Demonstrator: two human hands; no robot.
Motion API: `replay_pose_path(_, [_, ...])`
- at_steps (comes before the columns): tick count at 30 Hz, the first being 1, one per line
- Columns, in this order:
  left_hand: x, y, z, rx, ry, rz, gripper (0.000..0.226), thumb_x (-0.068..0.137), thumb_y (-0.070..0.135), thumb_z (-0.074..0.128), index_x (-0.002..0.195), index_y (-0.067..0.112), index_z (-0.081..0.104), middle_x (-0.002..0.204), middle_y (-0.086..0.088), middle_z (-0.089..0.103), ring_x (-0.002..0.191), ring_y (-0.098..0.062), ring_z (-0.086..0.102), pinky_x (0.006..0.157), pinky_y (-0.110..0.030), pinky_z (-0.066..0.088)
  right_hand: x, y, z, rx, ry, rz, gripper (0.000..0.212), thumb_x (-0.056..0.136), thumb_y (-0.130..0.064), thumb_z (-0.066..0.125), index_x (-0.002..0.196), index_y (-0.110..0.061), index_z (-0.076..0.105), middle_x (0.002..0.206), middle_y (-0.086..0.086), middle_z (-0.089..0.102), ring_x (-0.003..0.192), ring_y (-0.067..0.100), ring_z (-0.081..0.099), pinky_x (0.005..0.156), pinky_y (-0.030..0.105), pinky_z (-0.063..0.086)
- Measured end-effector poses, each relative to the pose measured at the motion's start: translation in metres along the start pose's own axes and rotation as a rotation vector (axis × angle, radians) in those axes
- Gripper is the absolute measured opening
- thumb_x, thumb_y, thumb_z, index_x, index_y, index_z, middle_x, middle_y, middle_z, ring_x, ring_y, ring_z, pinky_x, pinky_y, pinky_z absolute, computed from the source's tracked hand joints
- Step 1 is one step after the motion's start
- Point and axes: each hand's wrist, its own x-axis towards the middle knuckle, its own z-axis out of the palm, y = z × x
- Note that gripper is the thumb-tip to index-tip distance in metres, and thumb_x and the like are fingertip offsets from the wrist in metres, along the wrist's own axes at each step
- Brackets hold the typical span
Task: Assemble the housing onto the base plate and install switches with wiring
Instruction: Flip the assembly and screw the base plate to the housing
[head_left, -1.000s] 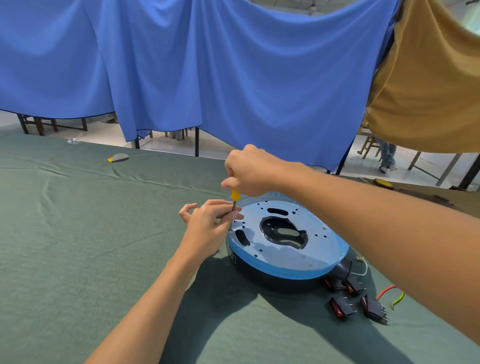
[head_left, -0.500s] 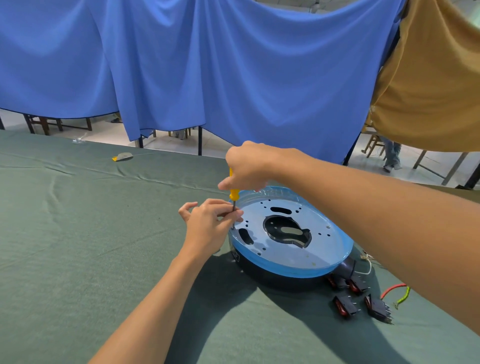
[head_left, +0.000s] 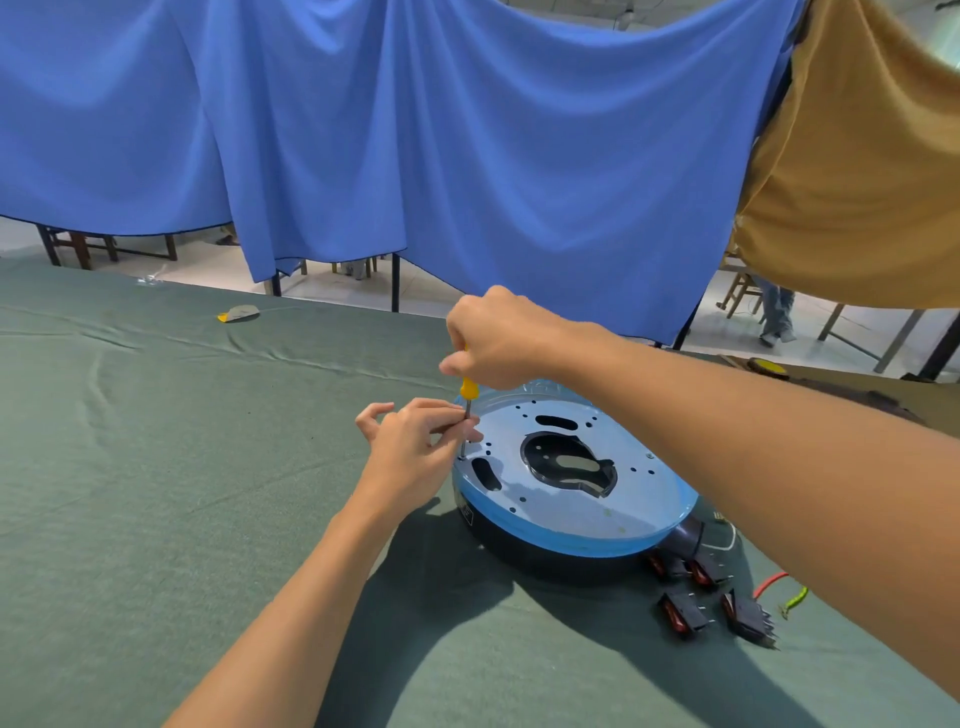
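Screw-driving at plate rim: slip hazard, two-hand hold.
Left hand: fingers pinch the screwdriver shaft just above its tip, at the plate's 9 o'clock rim. A tilted shaft could skid off the hole. Right hand: curled round the yellow handle above. Plate sits on the black housing on the counter; switches lie loose at 5 o'clock.

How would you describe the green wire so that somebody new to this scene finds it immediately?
On the cloth-covered table, look at the near right side of the round blue-rimmed plate, past the black switches. Two short wires lie there: the green wire is the nearer one, beside the red wire.
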Motion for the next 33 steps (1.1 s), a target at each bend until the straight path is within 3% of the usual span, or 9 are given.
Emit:
replay_pose_path(2, [-0.002, 0.003, 0.001, -0.020, 0.074, -0.018, 0.006, 0.083, 0.032, 0.074, 0.078, 0.030, 0.077, 0.076, 0.037, 0.054, 0.091, 0.022, 0.045, 0.092, -0.032, 0.015, 0.000, 0.001, 0.004, -0.072, 0.015, 0.076, 0.038, 0.095, -0.039, 0.052, 0.068, -0.020, 0.034, 0.074, 0.002, 0.039, 0.061, 0.019, 0.041, 0.049, 0.029, 0.026])
replay_pose_path(7, [0.002, 0.001, 0.001, -0.022, 0.042, -0.033, 0.016, 0.088, 0.026, 0.069, 0.075, 0.030, 0.077, 0.082, 0.033, 0.061, 0.093, 0.015, 0.050, 0.088, -0.031, 0.014, 0.005, 0.000, -0.003, 0.072, -0.124, -0.036, 0.020, 0.089, -0.031, 0.062, 0.095, -0.013, 0.058, 0.090, 0.008, 0.059, 0.068, 0.022, 0.064, 0.046, 0.024, 0.042])
replay_pose_path(11, [-0.001, 0.004, 0.002, -0.046, 0.077, -0.035, 0.005, 0.085, 0.027, 0.073, 0.082, 0.027, 0.077, 0.079, 0.034, 0.058, 0.094, 0.013, 0.050, 0.087, -0.030, 0.015, 0.001, -0.001, 0.005, -0.042, 0.010, 0.058, 0.035, 0.092, -0.041, 0.056, 0.070, -0.020, 0.038, 0.076, 0.002, 0.041, 0.061, 0.017, 0.043, 0.049, 0.029, 0.027])
replay_pose_path(15, [0.001, 0.008, -0.002, -0.075, 0.089, -0.066, 0.005, 0.082, 0.025, 0.075, 0.078, 0.024, 0.079, 0.076, 0.027, 0.063, 0.091, 0.001, 0.058, 0.083, -0.030, 0.016, 0.005, -0.001, -0.003, 0.053, -0.146, 0.006, 0.017, 0.088, -0.030, 0.059, 0.087, -0.012, 0.057, 0.084, 0.009, 0.059, 0.065, 0.025, 0.065, 0.047, 0.025, 0.041])
replay_pose_path(20, [0.000, 0.009, -0.005, -0.079, 0.016, -0.057, 0.006, 0.085, 0.026, 0.072, 0.082, 0.027, 0.077, 0.082, 0.025, 0.066, 0.100, 0.001, 0.058, 0.080, -0.031, 0.015, 0.001, -0.003, 0.003, -0.028, -0.052, 0.046, 0.031, 0.092, -0.039, 0.055, 0.070, -0.020, 0.043, 0.076, 0.002, 0.046, 0.068, 0.023, 0.051, 0.052, 0.029, 0.035])
replay_pose_path(23, [-0.001, 0.012, -0.005, -0.098, 0.030, -0.089, 0.005, 0.081, 0.024, 0.076, 0.077, 0.027, 0.077, 0.071, 0.029, 0.062, 0.096, -0.001, 0.059, 0.079, -0.031, 0.015, 0.004, -0.004, -0.003, 0.062, -0.172, -0.007, 0.017, 0.087, -0.028, 0.062, 0.095, -0.014, 0.059, 0.085, 0.007, 0.061, 0.073, 0.024, 0.066, 0.050, 0.028, 0.044])
replay_pose_path(25, [0.000, 0.012, -0.005, -0.105, 0.032, -0.090, 0.004, 0.080, 0.024, 0.076, 0.077, 0.026, 0.078, 0.072, 0.029, 0.062, 0.096, -0.003, 0.060, 0.080, -0.032, 0.016, 0.004, -0.004, -0.002, 0.034, -0.104, -0.034, 0.007, 0.086, -0.017, 0.060, 0.083, -0.011, 0.057, 0.074, 0.010, 0.057, 0.073, 0.027, 0.062, 0.048, 0.028, 0.041])
replay_pose_path(28, [-0.002, 0.013, -0.006, -0.161, 0.048, -0.111, 0.005, 0.077, 0.023, 0.080, 0.081, 0.019, 0.080, 0.073, 0.025, 0.062, 0.091, -0.008, 0.065, 0.096, -0.044, 0.029, 0.004, -0.004, 0.006, -0.043, -0.041, 0.033, 0.036, 0.097, -0.029, 0.051, 0.067, -0.015, 0.036, 0.073, 0.006, 0.040, 0.062, 0.022, 0.046, 0.048, 0.029, 0.032])
replay_pose_path(33, [-0.001, 0.011, -0.006, -0.241, -0.008, -0.138, 0.002, 0.079, 0.021, 0.079, 0.080, 0.019, 0.079, 0.073, 0.020, 0.069, 0.091, -0.010, 0.067, 0.094, -0.057, 0.040, 0.004, -0.005, -0.007, 0.129, -0.179, -0.031, 0.021, 0.089, -0.027, 0.066, 0.102, -0.013, 0.057, 0.082, 0.005, 0.059, 0.058, 0.019, 0.063, 0.041, 0.019, 0.041])
